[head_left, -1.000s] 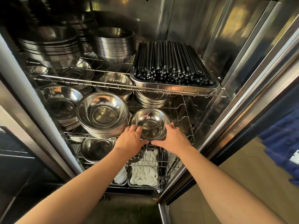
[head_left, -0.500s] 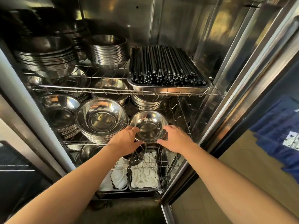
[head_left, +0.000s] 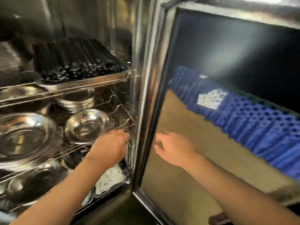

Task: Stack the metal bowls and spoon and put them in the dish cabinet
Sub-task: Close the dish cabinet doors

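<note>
A small metal bowl [head_left: 86, 125] rests on the middle wire shelf [head_left: 125, 109] of the open dish cabinet, next to a wider stack of metal bowls [head_left: 24, 137]. My left hand [head_left: 110, 146] hangs just below and to the right of the small bowl, fingers loosely bent, holding nothing and apart from it. My right hand [head_left: 174, 147] is outside the cabinet, in front of the glass door [head_left: 227, 62], fingers spread and empty. The frame is motion-blurred. No spoon can be made out.
A tray of black chopsticks [head_left: 81, 69] fills the upper shelf. More bowls [head_left: 76, 99] sit behind. Trays of white spoons [head_left: 110, 177] lie on the bottom level. The door's steel frame [head_left: 146, 95] stands between my hands. Blue crates reflect in the glass.
Both hands have let go of the small bowl, which stays on the shelf. My right hand has drawn out of the cabinet to the right, and the view has swung right toward the door.
</note>
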`<action>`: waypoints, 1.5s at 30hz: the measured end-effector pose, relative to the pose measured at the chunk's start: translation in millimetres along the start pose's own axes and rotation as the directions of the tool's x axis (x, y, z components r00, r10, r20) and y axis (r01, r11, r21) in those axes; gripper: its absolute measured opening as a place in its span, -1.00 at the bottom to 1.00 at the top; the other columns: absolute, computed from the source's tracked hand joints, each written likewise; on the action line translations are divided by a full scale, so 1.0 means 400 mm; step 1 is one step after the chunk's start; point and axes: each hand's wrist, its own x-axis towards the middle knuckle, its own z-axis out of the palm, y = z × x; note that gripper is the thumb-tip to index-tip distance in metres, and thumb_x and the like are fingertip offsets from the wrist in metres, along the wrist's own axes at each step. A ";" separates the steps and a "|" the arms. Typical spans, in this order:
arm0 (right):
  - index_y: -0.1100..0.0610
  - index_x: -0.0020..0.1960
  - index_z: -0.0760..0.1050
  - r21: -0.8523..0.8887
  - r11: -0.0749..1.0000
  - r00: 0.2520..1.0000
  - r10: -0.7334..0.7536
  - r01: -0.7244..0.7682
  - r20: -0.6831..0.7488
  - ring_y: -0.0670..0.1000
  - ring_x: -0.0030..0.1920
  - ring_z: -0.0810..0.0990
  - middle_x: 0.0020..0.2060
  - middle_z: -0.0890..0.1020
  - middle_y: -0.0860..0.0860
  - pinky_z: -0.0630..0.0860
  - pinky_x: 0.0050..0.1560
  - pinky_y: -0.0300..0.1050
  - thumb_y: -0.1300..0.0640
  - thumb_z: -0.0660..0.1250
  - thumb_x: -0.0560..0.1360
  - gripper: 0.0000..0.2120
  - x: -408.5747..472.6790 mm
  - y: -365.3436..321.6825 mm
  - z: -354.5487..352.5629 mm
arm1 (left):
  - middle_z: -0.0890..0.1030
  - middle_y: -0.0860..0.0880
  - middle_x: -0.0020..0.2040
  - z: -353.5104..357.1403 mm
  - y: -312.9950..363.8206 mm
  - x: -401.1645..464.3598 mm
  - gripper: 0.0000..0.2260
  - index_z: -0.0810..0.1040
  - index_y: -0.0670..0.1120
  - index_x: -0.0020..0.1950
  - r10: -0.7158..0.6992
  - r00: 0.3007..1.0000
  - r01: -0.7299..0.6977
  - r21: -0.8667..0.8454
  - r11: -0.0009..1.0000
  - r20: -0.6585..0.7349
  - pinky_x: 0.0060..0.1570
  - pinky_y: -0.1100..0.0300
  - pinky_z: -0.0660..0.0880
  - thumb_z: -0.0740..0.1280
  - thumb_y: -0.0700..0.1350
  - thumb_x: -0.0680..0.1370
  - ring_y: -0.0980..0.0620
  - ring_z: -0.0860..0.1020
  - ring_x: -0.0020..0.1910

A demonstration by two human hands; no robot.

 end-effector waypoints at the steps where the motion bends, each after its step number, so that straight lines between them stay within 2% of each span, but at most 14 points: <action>1: 0.09 0.11 0.54 -0.009 0.999 0.999 0.043 -0.043 -0.005 0.22 0.06 0.64 0.07 0.64 0.12 0.55 -0.11 0.03 -0.07 0.25 0.59 -0.74 -0.054 0.032 -0.010 | 0.59 0.03 0.19 -0.006 0.049 0.006 -0.72 0.52 0.02 0.28 0.056 0.998 -0.056 -0.005 0.998 -0.021 0.07 0.03 0.57 0.17 -0.03 0.62 -0.02 0.58 0.14; 5: 0.02 0.17 0.51 -0.085 0.972 0.975 0.217 -0.221 -0.054 0.13 0.11 0.61 0.10 0.62 0.02 0.53 0.00 0.01 -0.15 0.19 0.59 -0.68 -0.303 0.169 -0.051 | 0.57 0.04 0.18 -0.033 0.274 0.012 -0.68 0.51 0.03 0.29 0.238 0.969 -0.238 0.015 0.971 -0.070 0.13 0.03 0.51 0.15 0.06 0.60 -0.04 0.55 0.18; 7: 0.00 0.17 0.51 -0.109 0.959 0.964 0.252 -0.261 -0.086 0.08 0.14 0.58 0.08 0.62 -0.02 0.51 0.02 0.00 -0.18 0.16 0.59 -0.67 -0.407 0.217 -0.059 | 0.59 0.02 0.12 -0.057 0.368 0.000 -0.70 0.55 0.02 0.22 0.302 0.947 -0.302 0.018 0.953 -0.112 0.09 0.02 0.51 0.19 0.10 0.58 -0.07 0.57 0.12; 10: -0.01 0.17 0.53 -0.082 0.951 0.951 0.289 -0.298 -0.108 0.05 0.16 0.55 0.06 0.62 -0.03 0.54 0.05 0.00 -0.20 0.15 0.59 -0.65 -0.606 0.285 -0.072 | 0.62 -0.06 -0.06 -0.098 0.575 -0.027 -0.74 0.63 -0.06 0.06 0.409 0.866 -0.429 -0.011 0.903 -0.287 -0.11 -0.04 0.58 0.35 0.07 0.50 -0.17 0.61 -0.08; 12: 0.01 0.08 0.57 -0.052 0.956 0.950 0.280 -0.290 -0.140 0.06 0.10 0.58 -0.03 0.63 -0.02 0.58 0.00 0.00 -0.18 0.18 0.56 -0.67 -0.711 0.317 -0.076 | 0.59 -0.07 -0.06 -0.121 0.705 -0.051 -0.69 0.61 -0.08 0.10 0.419 0.815 -0.469 -0.030 0.883 -0.400 -0.13 -0.06 0.57 0.34 0.11 0.51 -0.17 0.57 -0.09; 14: 0.00 0.06 0.55 -0.042 0.960 0.955 0.269 -0.276 -0.126 0.04 0.10 0.55 -0.03 0.60 -0.04 0.56 0.03 0.01 -0.19 0.15 0.56 -0.67 -0.812 0.353 -0.077 | 0.56 -0.10 0.07 -0.143 0.845 -0.075 -0.57 0.54 -0.10 0.27 0.390 0.766 -0.506 -0.104 0.856 -0.511 -0.03 -0.11 0.55 0.33 0.15 0.54 -0.18 0.53 0.01; 17: -0.02 0.13 0.49 -0.032 0.971 0.969 0.236 -0.239 -0.079 0.04 0.15 0.50 0.04 0.56 -0.04 0.52 0.10 0.05 -0.21 0.07 0.56 -0.63 -0.933 0.408 -0.069 | 0.46 -0.18 0.35 -0.161 1.039 -0.100 -0.34 0.37 -0.16 0.49 0.281 0.729 -0.530 -0.256 0.808 -0.624 0.26 -0.13 0.45 0.34 0.21 0.53 -0.20 0.46 0.29; 22: 0.02 0.11 0.48 -0.048 0.975 0.973 0.214 -0.219 -0.083 0.10 0.13 0.52 0.03 0.57 0.03 0.54 0.07 0.08 -0.16 0.13 0.56 -0.69 -1.094 0.519 -0.078 | 0.31 -0.31 0.47 -0.161 1.307 -0.120 -0.08 0.16 -0.33 0.55 0.093 0.761 -0.431 -0.394 0.812 -0.642 0.49 -0.04 0.24 0.46 0.19 0.44 -0.24 0.27 0.48; 26: 0.05 0.13 0.50 -0.033 0.975 0.971 0.215 -0.220 -0.100 0.10 0.12 0.53 0.02 0.58 0.03 0.54 0.02 0.04 -0.13 0.19 0.57 -0.70 -1.137 0.576 -0.081 | 0.33 -0.38 0.39 -0.144 1.349 -0.090 -0.15 0.09 -0.35 0.56 -0.099 0.776 -0.281 -0.482 0.830 -0.623 0.32 -0.18 0.42 0.48 -0.20 0.40 -0.33 0.36 0.38; 29: 0.07 0.10 0.49 -0.025 0.978 0.973 0.201 -0.205 -0.114 0.11 0.09 0.54 -0.01 0.58 0.04 0.53 -0.04 0.01 -0.09 0.24 0.55 -0.74 -1.156 0.608 -0.093 | 0.35 -0.38 0.33 -0.139 1.365 -0.103 -0.15 0.07 -0.37 0.55 -0.151 0.764 -0.234 -0.487 0.841 -0.628 0.22 -0.20 0.48 0.44 -0.26 0.37 -0.35 0.41 0.28; 36: 0.12 0.25 0.44 0.023 0.992 0.981 0.122 -0.120 -0.147 0.14 0.15 0.54 0.10 0.57 0.07 0.56 0.03 0.06 -0.08 0.28 0.56 -0.64 -1.093 0.594 -0.115 | 0.36 -0.32 0.32 -0.127 1.286 -0.231 -0.11 0.03 -0.32 0.55 -0.183 0.719 -0.178 -0.432 0.884 -0.671 0.03 -0.15 0.59 0.48 -0.21 0.37 -0.25 0.43 0.25; 41: 0.16 0.45 0.32 0.158 0.984 0.975 0.107 -0.077 -0.192 0.15 0.23 0.55 0.25 0.55 0.11 0.57 0.15 0.11 -0.21 0.32 0.54 -0.36 -1.011 0.521 -0.107 | 0.37 -0.25 0.30 -0.142 1.204 -0.369 -0.13 0.06 -0.31 0.56 -0.216 0.695 -0.095 -0.385 0.918 -0.686 -0.10 -0.11 0.61 0.43 -0.07 0.39 -0.23 0.49 0.17; 43: 0.15 0.42 0.32 0.233 0.972 0.975 0.080 -0.030 -0.208 0.17 0.21 0.57 0.24 0.56 0.13 0.57 0.13 0.10 -0.23 0.35 0.51 -0.35 -0.982 0.468 -0.105 | 0.38 -0.21 0.29 -0.151 1.164 -0.436 -0.13 0.07 -0.27 0.56 -0.261 0.679 -0.035 -0.386 0.922 -0.686 -0.06 0.00 0.59 0.43 -0.05 0.38 -0.18 0.48 0.20; 45: 0.11 0.25 0.39 0.289 0.957 0.977 0.027 0.037 -0.213 0.16 0.09 0.62 0.09 0.60 0.10 0.57 -0.03 0.02 -0.23 0.37 0.50 -0.49 -0.960 0.409 -0.101 | 0.39 -0.16 0.28 -0.160 1.124 -0.498 -0.12 0.08 -0.22 0.56 -0.301 0.662 0.024 -0.382 0.924 -0.687 -0.03 0.10 0.52 0.44 -0.05 0.37 -0.13 0.46 0.22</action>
